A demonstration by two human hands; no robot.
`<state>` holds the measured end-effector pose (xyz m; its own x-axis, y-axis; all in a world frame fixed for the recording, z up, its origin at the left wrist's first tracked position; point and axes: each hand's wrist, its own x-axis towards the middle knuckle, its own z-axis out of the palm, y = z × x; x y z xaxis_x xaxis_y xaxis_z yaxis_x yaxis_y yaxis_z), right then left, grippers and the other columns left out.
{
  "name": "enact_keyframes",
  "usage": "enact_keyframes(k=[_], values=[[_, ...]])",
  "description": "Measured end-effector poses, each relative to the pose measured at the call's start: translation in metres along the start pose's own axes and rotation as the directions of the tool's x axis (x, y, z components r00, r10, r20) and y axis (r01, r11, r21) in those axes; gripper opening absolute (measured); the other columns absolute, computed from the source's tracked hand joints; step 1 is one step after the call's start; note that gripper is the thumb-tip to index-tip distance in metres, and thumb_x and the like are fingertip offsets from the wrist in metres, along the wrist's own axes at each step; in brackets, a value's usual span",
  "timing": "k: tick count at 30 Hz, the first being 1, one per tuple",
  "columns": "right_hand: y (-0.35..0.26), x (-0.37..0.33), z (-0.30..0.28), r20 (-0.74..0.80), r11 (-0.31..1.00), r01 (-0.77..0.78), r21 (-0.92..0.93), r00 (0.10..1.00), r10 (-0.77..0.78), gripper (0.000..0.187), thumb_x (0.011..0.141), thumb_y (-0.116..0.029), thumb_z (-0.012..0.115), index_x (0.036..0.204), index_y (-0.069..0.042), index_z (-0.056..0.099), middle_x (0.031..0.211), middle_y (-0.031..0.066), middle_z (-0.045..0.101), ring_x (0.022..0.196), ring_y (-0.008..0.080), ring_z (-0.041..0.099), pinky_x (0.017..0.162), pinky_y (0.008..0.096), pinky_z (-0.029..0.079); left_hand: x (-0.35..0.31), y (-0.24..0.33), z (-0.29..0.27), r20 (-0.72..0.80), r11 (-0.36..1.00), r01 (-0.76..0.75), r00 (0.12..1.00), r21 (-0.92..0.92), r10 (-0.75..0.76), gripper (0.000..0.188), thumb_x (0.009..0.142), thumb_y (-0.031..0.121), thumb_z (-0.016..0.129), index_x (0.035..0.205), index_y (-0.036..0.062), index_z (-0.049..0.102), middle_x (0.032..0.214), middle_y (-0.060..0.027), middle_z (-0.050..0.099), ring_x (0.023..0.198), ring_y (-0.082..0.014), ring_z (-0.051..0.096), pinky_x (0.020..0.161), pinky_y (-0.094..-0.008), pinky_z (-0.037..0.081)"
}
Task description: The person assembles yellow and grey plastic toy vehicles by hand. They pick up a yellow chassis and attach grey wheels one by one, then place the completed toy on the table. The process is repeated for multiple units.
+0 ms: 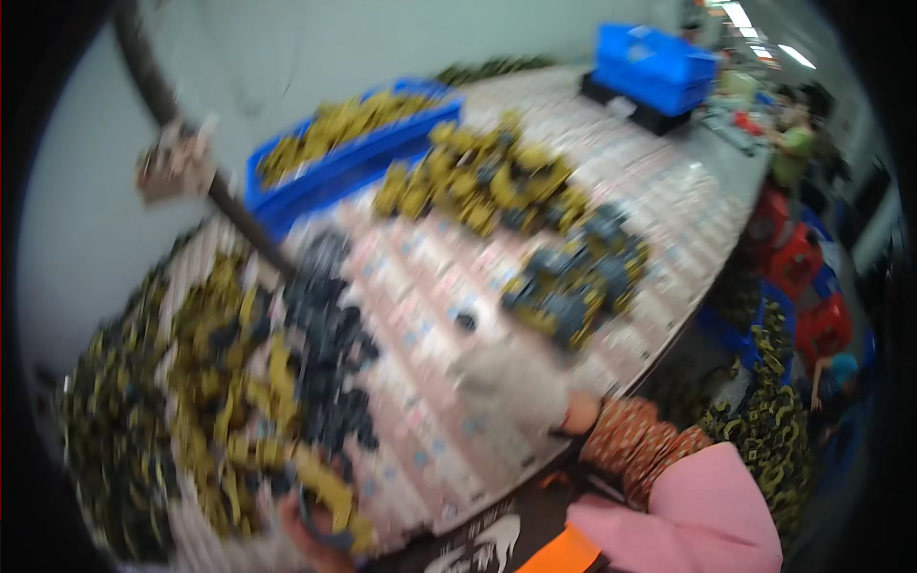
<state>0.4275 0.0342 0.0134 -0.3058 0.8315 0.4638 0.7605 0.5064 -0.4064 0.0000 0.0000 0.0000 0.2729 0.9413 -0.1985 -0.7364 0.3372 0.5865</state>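
The left hand (pixel 308 537) pinches a curved yellow-and-grey piece (pixel 334 498) at the desk's (pixel 425 382) near edge, while the gloved right hand (pixel 511 387), too blurred to tell if spread, is near a grey-and-yellow heap (pixel 583 272).

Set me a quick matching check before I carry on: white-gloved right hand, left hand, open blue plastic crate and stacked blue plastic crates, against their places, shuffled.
1. White-gloved right hand
2. Left hand
3. Open blue plastic crate
4. Stacked blue plastic crates

A. On a black base, at the table's far end
B. At the picture's lower edge, by a yellow curved piece
C. Near the wall, filled with yellow pieces
D. Just below the grey-and-yellow heap

Pairs: 1-D, 2-B, 3-C, 4-A
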Motion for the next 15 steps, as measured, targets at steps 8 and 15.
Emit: enact_keyframes(k=[8, 15], values=[[0.001, 0.024, -0.006, -0.035, 0.921, -0.382, 0.072, 0.922, 0.385, 0.019, 0.100, -0.013, 0.066, 0.113, -0.003, 0.076, 0.101, 0.0184, 0.077, 0.093, 0.0377, 0.075, 0.082, 0.0426, 0.059, -0.035, -0.049, 0.053, -0.124, 0.999, 0.053, 0.991, 0.006, -0.052, 0.066, 0.110, 0.041, 0.057, 0.164, 0.0080, 0.038, 0.136, -0.0180, 0.062, 0.125, -0.0313, 0.064, 0.097, -0.0505, 0.061], [0.041, 0.062, 0.017, -0.103, 0.884, -0.335, -0.326, 0.942, 0.319, 0.025, 0.099, -0.010, 0.061, 0.121, -0.003, 0.070, 0.104, 0.0233, 0.074, 0.098, 0.0420, 0.073, 0.084, 0.0488, 0.059, -0.034, -0.067, 0.051, -0.102, 0.982, 0.066, 0.991, -0.175, -0.085, 0.064, 0.109, 0.044, 0.058, 0.159, 0.0056, 0.045, 0.130, -0.0166, 0.065, 0.123, -0.0330, 0.066, 0.099, -0.0497, 0.060]])
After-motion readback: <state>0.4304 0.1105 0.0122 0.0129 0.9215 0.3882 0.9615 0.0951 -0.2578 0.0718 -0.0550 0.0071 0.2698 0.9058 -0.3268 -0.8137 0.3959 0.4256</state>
